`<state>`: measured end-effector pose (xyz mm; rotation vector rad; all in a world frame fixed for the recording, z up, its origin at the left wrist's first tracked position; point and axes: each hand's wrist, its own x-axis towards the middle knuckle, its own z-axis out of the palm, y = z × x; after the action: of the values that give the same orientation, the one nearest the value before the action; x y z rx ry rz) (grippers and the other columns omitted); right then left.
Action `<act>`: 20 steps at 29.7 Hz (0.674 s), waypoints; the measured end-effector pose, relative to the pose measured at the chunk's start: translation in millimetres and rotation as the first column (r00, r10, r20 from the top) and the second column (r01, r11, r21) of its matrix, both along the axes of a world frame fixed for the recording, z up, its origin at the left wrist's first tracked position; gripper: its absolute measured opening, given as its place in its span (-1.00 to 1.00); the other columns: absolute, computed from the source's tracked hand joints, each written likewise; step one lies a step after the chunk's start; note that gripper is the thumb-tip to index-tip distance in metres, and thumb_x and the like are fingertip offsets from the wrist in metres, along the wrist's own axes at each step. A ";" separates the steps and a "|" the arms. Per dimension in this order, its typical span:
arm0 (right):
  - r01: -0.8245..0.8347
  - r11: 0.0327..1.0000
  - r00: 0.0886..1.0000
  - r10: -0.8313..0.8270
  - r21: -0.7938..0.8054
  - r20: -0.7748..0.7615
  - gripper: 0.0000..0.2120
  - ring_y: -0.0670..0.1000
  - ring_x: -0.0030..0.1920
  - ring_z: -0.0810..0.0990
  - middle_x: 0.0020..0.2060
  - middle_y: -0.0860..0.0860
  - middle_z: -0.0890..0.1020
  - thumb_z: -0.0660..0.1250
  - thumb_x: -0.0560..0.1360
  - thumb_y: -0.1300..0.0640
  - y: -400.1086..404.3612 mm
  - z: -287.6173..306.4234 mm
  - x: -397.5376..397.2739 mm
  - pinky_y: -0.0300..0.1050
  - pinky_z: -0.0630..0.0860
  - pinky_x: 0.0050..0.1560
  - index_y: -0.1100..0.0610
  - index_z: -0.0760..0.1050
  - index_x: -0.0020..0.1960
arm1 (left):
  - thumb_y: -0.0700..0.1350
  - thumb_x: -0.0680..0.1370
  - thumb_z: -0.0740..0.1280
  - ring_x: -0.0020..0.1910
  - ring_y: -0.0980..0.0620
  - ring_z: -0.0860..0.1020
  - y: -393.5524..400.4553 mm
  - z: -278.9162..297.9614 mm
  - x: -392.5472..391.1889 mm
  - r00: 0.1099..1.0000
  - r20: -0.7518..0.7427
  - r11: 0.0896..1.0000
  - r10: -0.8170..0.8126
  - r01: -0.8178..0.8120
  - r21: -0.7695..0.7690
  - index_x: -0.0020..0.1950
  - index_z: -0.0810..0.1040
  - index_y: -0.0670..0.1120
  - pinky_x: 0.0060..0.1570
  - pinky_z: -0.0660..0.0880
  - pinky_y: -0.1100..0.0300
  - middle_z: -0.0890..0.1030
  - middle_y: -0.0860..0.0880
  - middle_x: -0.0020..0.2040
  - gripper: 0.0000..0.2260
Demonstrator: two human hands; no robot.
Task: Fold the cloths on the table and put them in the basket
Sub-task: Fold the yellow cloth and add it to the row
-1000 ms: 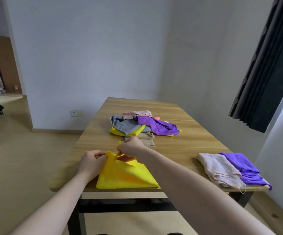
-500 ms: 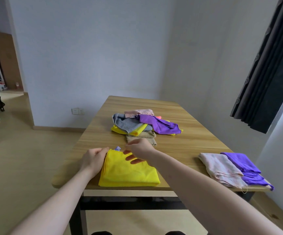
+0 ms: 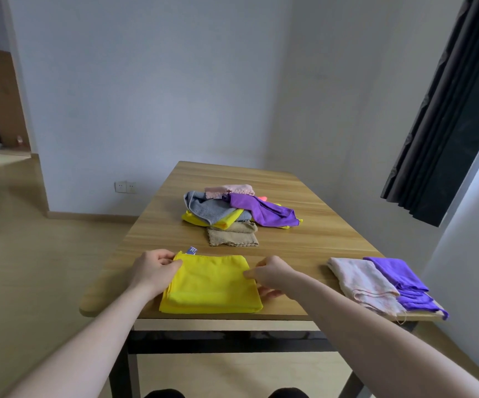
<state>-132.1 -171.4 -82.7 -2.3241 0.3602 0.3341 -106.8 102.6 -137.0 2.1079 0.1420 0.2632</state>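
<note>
Item: yellow cloth (image 3: 211, 282), folded to a flat rectangle, lying at the near edge of the worktop (image 3: 304, 225) directly before us. Our left hand (image 3: 152, 268) pinches its far-left corner, fingers closed on the fabric; our right hand (image 3: 272, 275) rests at the right edge with fingertips curled at the fold, and we cannot tell whether it is actually gripping the cloth or only pressing on it.

Handling, as we judge it: the step in hand is squaring the fold. We would do well to keep the left corner pinned, draw the right edge taut so the layers line up, then press the crease flat before another fold or a lift, supporting both sides so the layers do not slide.

Other stock: a pile of unfolded cloths (image 3: 232, 214) mid-worktop, grey, purple, pink, yellow and tan; a pale pink folded cloth (image 3: 361, 284) and a purple folded cloth (image 3: 402, 280) side by side at the near right. No basket is in view.

Markings: a small blue tag (image 3: 192, 250) stands at the yellow cloth's far-left corner; its white lettering is too small to read.
</note>
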 end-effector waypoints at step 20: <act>0.010 0.981 0.989 -0.039 0.192 0.145 -0.76 0.01 -0.05 0.64 0.05 0.06 0.64 0.48 0.47 0.12 -2.5 26.1 -0.6 -0.19 0.58 -0.30 0.06 0.61 0.13 | 0.18 0.47 0.48 -0.14 0.18 0.57 -5.6 4.6 -3.0 1.000 -0.014 0.993 -0.005 0.006 0.120 -0.14 0.64 0.15 -0.23 0.45 0.22 0.65 0.19 -0.16 -0.86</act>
<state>-132.7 -174.0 -56.6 -2.1395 0.2712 0.1744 -109.8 97.0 -132.4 2.2295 0.1312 0.2598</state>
